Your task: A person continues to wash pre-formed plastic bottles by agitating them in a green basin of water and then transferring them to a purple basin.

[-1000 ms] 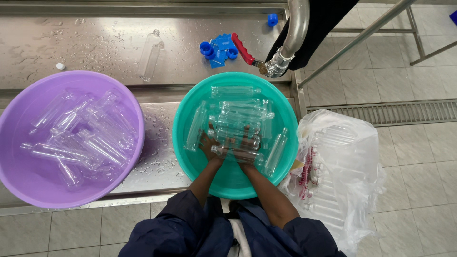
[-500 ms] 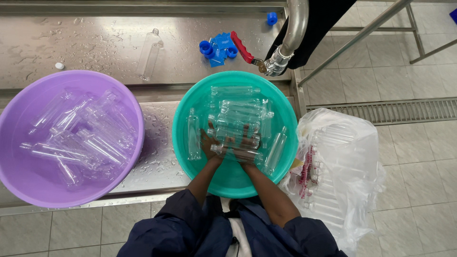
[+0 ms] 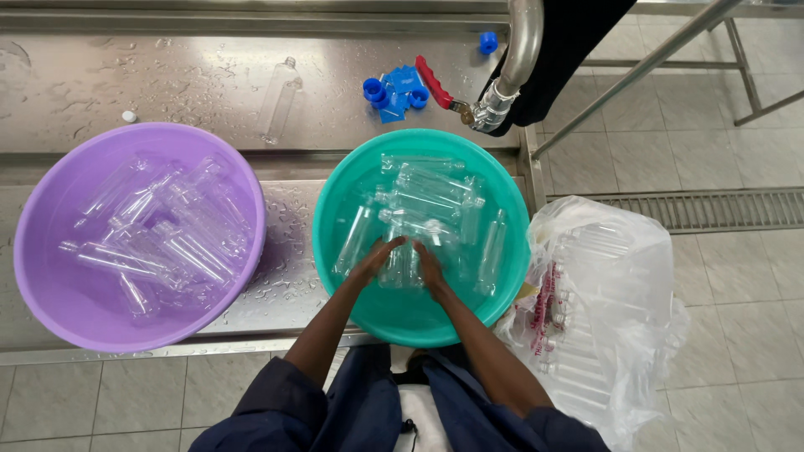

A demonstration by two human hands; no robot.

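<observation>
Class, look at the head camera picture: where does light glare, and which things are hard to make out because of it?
Head view: bright, even overhead light; glare on the wet steel counter; clear plastic bottles in the teal round basin blend together, as do those in the purple round basin; both hands, left hand and right hand, sharp.

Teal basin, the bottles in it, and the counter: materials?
Teal basin: likely moulded plastic, uniform colour, soft sheen. Bottles: clear thin plastic by the look, basin colour showing through; glass not ruled out. Counter: brushed stainless steel, grey with dull reflections and water drops. Both hands, left hand and right hand, are among the bottles.
</observation>
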